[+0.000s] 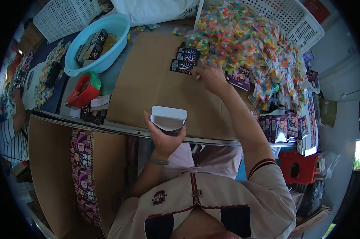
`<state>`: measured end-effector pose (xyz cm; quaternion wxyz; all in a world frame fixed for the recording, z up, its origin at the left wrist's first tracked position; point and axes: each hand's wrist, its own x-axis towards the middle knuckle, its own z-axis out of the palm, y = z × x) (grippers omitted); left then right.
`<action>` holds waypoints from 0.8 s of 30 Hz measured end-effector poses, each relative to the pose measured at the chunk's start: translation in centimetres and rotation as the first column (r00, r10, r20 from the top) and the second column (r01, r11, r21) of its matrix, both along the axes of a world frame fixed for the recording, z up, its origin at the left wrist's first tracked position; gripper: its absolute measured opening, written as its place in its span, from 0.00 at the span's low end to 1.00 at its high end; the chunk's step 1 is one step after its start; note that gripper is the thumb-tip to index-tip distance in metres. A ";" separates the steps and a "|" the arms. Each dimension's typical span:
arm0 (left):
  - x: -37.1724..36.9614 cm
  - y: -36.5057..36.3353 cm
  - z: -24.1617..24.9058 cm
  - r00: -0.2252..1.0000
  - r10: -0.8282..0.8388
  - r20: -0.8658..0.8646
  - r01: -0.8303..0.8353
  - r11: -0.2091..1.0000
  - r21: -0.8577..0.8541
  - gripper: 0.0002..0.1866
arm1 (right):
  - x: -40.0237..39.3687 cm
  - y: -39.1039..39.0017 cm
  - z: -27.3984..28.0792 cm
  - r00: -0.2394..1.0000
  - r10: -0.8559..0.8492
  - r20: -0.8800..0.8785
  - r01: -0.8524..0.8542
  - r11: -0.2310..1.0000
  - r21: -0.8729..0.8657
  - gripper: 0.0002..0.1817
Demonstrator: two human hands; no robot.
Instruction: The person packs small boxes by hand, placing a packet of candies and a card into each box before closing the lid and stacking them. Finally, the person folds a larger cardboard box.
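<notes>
left hand [166,140]: grip wrapped round small white-flapped paperboard box [169,114], over front edge of metal-trimmed desk [139,132]. right hand [212,79]: fingers bent at flat black printed packets [184,65] on brown cardboard sheet [144,79]; can't tell if grip holds anything.

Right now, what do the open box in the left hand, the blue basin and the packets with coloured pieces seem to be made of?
The open box: probably thin card, pale and matte inside, with a flat flap.
The blue basin: likely moulded plastic, slightly glossy, with even colour and a rounded rim.
The packets: seemingly clear, shiny plastic film; the coloured pieces show through.
</notes>
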<state>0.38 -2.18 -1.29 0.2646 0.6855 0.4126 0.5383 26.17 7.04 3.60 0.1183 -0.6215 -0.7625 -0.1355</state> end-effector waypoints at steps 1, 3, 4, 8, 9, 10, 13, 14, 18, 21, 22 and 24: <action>-0.2 0.0 -0.1 1.000 0.001 0.001 -0.001 1.000 0.003 0.64 | 0.2 0.5 0.0 0.999 -0.040 -0.011 0.038 0.993 -0.108 0.10; -0.4 0.0 -0.3 0.998 -0.026 -0.056 0.029 0.997 0.065 0.64 | 0.4 1.4 -0.4 0.997 -0.078 -0.014 0.073 0.974 -0.215 0.07; -0.4 0.1 -0.2 0.998 -0.026 -0.055 0.030 0.997 0.066 0.64 | -0.7 1.7 0.3 0.985 -0.152 -0.084 0.139 0.979 -0.149 0.06; -0.1 0.3 0.0 0.997 -0.001 -0.071 0.009 0.994 0.111 0.61 | -4.7 2.7 0.5 0.971 -0.165 -0.172 0.159 0.986 -0.049 0.08; -0.2 0.2 -0.1 0.997 0.002 -0.080 0.007 0.995 0.103 0.61 | -5.1 3.2 1.2 0.971 -0.162 -0.174 0.156 0.987 -0.048 0.08; -0.4 0.2 -0.3 0.997 0.004 -0.083 0.005 0.994 0.106 0.61 | -5.8 3.7 3.5 0.932 -0.290 -0.217 0.202 0.913 -0.355 0.11; -0.3 0.3 -0.7 0.999 -0.023 -0.049 0.026 0.997 0.072 0.62 | -3.9 6.1 1.2 0.914 -0.294 -0.280 0.159 0.894 -0.419 0.19; -0.3 0.3 -0.5 0.997 -0.002 -0.079 0.010 0.995 0.102 0.62 | -3.1 6.7 -1.1 0.937 -0.158 -0.310 0.103 0.977 -0.186 0.23; -0.3 0.3 -0.9 0.995 0.026 -0.093 -0.015 0.993 0.117 0.62 | -6.2 4.7 -5.7 0.957 -0.238 -0.165 0.234 0.971 -0.044 0.30; -0.1 0.2 -0.7 0.998 0.001 -0.062 0.004 0.997 0.074 0.62 | -8.3 2.0 -4.4 0.948 -0.236 -0.212 0.209 0.967 -0.144 0.32; 0.0 0.2 -1.0 0.998 0.001 -0.060 0.004 0.997 0.074 0.62 | -8.5 1.8 -3.8 0.949 -0.236 -0.210 0.209 0.967 -0.144 0.32; -0.1 0.1 -1.7 1.000 -0.017 0.001 0.017 1.000 0.022 0.61 | -9.2 1.3 -1.9 0.952 -0.260 -0.161 0.203 0.930 -0.306 0.29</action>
